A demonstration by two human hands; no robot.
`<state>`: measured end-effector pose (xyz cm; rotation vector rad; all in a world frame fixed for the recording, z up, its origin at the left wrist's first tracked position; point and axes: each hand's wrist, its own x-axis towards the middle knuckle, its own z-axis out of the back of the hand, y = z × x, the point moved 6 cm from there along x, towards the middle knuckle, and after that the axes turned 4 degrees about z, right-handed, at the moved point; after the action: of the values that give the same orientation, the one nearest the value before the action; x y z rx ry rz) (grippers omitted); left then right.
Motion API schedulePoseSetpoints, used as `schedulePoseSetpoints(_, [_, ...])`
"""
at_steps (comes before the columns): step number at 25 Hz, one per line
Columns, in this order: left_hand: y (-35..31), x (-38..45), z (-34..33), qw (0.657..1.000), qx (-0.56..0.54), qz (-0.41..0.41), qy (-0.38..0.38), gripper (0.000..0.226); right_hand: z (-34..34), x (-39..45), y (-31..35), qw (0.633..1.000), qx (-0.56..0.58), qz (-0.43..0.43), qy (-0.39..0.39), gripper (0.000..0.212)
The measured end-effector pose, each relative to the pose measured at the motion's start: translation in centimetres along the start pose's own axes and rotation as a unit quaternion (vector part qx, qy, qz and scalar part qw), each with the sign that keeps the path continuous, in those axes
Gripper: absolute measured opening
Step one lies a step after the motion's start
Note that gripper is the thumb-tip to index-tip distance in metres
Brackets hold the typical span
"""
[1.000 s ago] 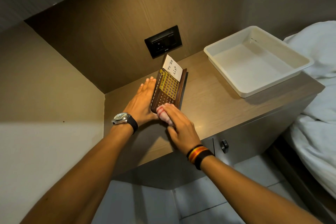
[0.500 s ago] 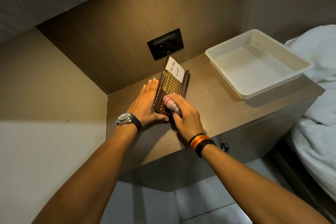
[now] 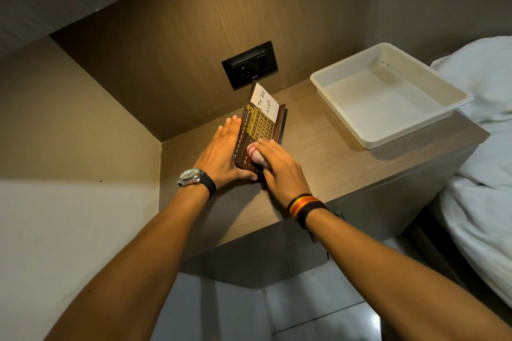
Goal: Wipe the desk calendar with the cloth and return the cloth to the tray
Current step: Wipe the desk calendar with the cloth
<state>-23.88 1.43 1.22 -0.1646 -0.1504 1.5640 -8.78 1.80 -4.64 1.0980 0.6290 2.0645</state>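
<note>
A brown wooden desk calendar (image 3: 259, 127) with a gold grid and a white "To Do List" note stands tilted on the wooden bedside cabinet. My left hand (image 3: 221, 151) lies flat against its left side, fingers together, thumb under its near corner, steadying it. My right hand (image 3: 279, 171) presses a bunched white cloth with red stripes (image 3: 255, 156) on the lower part of the calendar's face. The white plastic tray (image 3: 454, 95) sits empty at the back right of the cabinet top.
A black wall socket (image 3: 250, 64) is on the wood panel behind the calendar. A bed with white bedding (image 3: 482, 180) lies to the right. The cabinet (image 3: 327, 163) has a drawer knob below its front edge. Tiled floor is underneath.
My right hand slid the cloth up the calendar face and then back down a little. My left hand stayed against the calendar's left side. The view shifted slightly.
</note>
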Motion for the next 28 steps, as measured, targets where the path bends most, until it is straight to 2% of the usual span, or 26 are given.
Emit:
schedulePoseSetpoints(2, [-0.2,0.0,-0.1,1.0,-0.004,0.008,-0.003,0.146,-0.5,1.3,0.4,0.999,0.003,-0.041,-0.013,0.068])
schedulePoseSetpoints(7, [0.3,-0.4,-0.5,1.0,-0.006,0.007,-0.011,0.132,-2.0,-4.4,1.3,0.998,0.024,0.044,0.032,0.075])
schedulePoseSetpoints(8, [0.2,-0.3,-0.5,1.0,-0.003,0.007,-0.011,0.136,-1.7,-3.9,0.5,0.999,0.026,0.03,0.02,0.074])
schedulePoseSetpoints(12, [-0.2,0.1,-0.5,1.0,0.007,0.01,-0.001,0.149,-1.2,-0.1,-0.7,0.992,0.046,-0.112,-0.04,0.066])
schedulePoseSetpoints(18, [-0.2,0.2,-0.5,1.0,0.009,0.012,-0.005,0.145,-0.6,-3.4,0.7,0.993,0.086,-0.084,-0.007,0.063])
schedulePoseSetpoints(22, [-0.3,0.2,-0.6,1.0,0.005,0.014,0.001,0.152,1.6,2.1,-1.9,0.983,0.092,-0.145,-0.07,0.057])
schedulePoseSetpoints(25, [-0.3,0.2,-0.7,1.0,0.005,0.013,-0.002,0.151,1.1,4.6,-3.4,0.978,0.094,-0.18,-0.05,0.058])
schedulePoseSetpoints(28, [-0.5,0.3,-0.7,1.0,0.0,0.011,-0.007,0.147,-0.3,2.7,-2.5,0.979,0.095,-0.178,-0.034,0.063])
